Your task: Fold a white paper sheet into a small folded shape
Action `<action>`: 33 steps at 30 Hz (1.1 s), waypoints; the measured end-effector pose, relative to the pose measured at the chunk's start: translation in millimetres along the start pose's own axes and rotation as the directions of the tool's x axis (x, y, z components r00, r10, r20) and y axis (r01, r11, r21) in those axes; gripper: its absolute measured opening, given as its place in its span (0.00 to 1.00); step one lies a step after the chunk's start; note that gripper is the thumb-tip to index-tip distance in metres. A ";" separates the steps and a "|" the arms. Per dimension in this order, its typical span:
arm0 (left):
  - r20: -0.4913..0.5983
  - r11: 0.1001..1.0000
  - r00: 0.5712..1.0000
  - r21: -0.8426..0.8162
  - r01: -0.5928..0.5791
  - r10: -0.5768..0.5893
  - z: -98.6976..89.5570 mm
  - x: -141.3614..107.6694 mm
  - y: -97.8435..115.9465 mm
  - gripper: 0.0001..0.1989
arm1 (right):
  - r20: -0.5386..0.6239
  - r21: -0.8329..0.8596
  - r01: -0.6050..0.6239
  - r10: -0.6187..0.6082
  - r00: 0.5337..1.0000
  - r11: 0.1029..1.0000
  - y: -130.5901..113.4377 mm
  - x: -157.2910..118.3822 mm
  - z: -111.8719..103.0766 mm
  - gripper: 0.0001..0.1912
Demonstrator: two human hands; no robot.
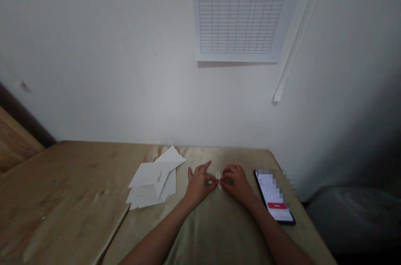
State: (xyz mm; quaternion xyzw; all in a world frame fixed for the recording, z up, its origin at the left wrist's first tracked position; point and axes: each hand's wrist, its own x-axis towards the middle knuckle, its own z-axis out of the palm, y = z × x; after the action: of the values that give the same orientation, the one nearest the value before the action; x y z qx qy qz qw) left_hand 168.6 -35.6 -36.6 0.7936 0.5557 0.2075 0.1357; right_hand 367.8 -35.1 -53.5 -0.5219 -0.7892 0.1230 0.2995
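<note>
A small piece of folded white paper (pixel 219 176) stands between my two hands, above the brownish-gold covered table. My left hand (pixel 200 180) pinches its left side between thumb and index finger, with the other fingers raised and spread. From the right, my right hand (pixel 236 180) pinches the same paper, its remaining fingers curled. The fingertips nearly meet at the paper and hide its middle, so its exact folded shape cannot be made out.
A loose pile of white paper sheets (pixel 150 181) lies left of my hands. On the right rests a lit phone (pixel 272 194) near the table's edge. Behind the table (pixel 78 189) rises a white wall with a printed chart (pixel 241 22). A dark rounded object (pixel 354 215) stands at the right.
</note>
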 end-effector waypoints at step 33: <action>-0.027 0.996 0.999 -0.085 0.020 -0.022 10.9 6.1 -3.7 0.07 | -0.062 -0.008 -0.123 0.122 0.991 0.992 10.6 -2.8 10.3 0.15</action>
State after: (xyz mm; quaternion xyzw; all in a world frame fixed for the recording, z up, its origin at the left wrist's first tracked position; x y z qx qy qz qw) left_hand 172.6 -28.4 -46.8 0.7783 0.5567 0.2402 0.1635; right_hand 370.3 -31.8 -68.0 -0.5747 -0.7467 0.1206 0.3123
